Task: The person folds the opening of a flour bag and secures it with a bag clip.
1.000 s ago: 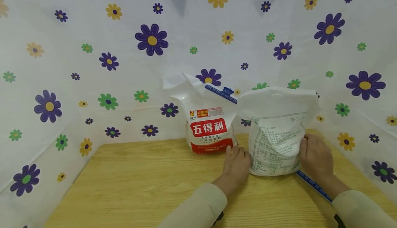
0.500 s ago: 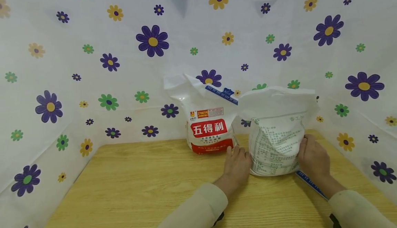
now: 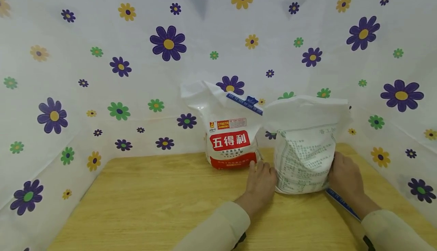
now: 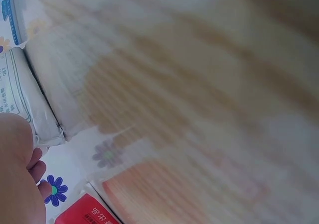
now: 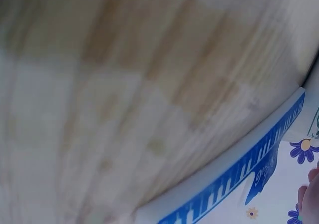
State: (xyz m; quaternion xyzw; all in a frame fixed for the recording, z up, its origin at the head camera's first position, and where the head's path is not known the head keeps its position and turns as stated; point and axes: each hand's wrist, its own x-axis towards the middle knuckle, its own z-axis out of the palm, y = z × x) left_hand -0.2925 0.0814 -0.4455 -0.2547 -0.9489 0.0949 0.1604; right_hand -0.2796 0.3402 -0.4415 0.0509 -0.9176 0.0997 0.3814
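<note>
A full white bag with green printing [image 3: 302,163] stands upright on the wooden table, its upper part flat and slightly folded. My left hand [image 3: 261,184] rests at the bag's lower left side, fingers extended forward. Against its right side is my right hand [image 3: 345,179], with its fingertips hidden behind the bag's edge. Below the right hand, a blue sealing clip strip [image 3: 341,202] lies on the table, partly covered by the wrist; in the right wrist view the blue strip [image 5: 249,159] shows white teeth marks along it.
Behind and left of the left hand stands a white flour bag with red labels [image 3: 232,141], a blue clip [image 3: 244,103] across its top. The wooden table [image 3: 153,205] extends to the left. Flower-patterned white cloth [image 3: 136,72] encloses the back and sides.
The right hand has shifted slightly left, and its thumb has slipped from the bag's front to behind its right edge. The left hand has stayed in place.
</note>
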